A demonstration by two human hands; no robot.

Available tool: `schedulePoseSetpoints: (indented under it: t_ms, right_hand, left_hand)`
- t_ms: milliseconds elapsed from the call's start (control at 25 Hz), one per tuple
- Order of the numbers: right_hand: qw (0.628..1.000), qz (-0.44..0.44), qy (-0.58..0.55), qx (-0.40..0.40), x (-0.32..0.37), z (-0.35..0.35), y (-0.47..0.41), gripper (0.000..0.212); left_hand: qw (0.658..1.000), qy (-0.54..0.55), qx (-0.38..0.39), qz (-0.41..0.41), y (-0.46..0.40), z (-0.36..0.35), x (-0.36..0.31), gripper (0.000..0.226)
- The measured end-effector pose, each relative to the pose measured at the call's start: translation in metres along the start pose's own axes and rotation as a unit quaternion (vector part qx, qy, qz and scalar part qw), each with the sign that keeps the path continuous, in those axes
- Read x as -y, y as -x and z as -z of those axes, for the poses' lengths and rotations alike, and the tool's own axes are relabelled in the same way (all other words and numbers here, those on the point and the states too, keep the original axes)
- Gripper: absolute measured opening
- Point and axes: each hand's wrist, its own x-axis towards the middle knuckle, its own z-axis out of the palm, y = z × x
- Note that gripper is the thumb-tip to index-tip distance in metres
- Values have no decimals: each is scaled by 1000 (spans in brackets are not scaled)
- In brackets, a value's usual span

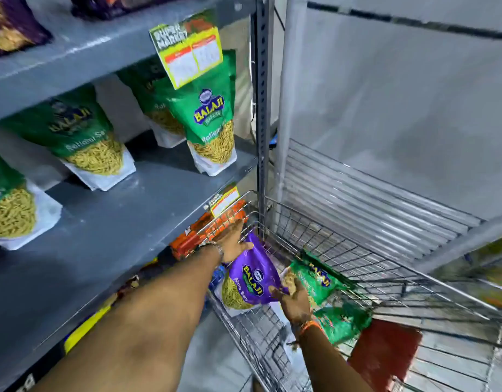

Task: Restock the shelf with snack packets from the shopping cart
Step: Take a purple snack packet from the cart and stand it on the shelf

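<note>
Both hands closed on purple packet over shopping cart: left hand at its top, right hand at its lower corner. Pick-up step, probably; next, lifted toward shelf, matched against purple stock above.

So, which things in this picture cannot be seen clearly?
- Price tag print, head view: blurred, unreadable.
- Packets on the lowest shelf: hidden by the shelf above and the left hand.
- Right hand fingers: tucked behind the purple packet.
- Top-shelf purple packets: cut off by the frame edge.
</note>
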Motion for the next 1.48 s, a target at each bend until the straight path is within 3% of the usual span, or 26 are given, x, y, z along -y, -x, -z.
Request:
schedulePoseSetpoints:
  t_ms: [40,120,240,400,480,520,600,800,960,1120,1240,1480]
  right_hand:
    - [999,-1,-54,6,-6,-2,-3,68]
    - [999,12,-37,-15,-26,-2,-17,44]
    - [990,16,-99,-98,-51,1,-28,16]
    - [973,25,-177,-143,-56,-6,-39,11]
    - [970,33,-193,-142,-44,-10,-36,32]
    - [970,48,-198,-132,-34,-11,-34,32]
    - [971,72,-205,-103,-3,-12,-24,8]
    - [963,154,-209,-71,72,-19,-4,9]
    - [957,198,-204,-59,137,-25,22,19]
    - [948,226,-223,-7,194,-40,50,14]
    - [945,253,-200,46,226,-59,74,10]
    - [916,303,-173,198,266,-136,133,12]
  left_hand:
    - [999,29,10,10,-9,-5,2,90]
    - [994,96,27,45,-23,-11,5,76]
    - [973,218,7,75,-39,-25,13,13]
    - [959,274,-29,69,-41,-33,29,33]
    - [944,317,-34,82,-31,-26,37,27]
    - [932,347,-34,96,-24,-21,40,21]
    - [910,398,-44,108,-12,-12,40,16]
    - [863,472,-159,85,35,19,10,17]
    - [802,558,-206,65,77,40,-12,10]
    - [751,614,-242,35,127,74,-32,4]
    - [735,621,-270,28,165,103,-34,9]
    - [664,651,-368,13,256,158,-10,5]
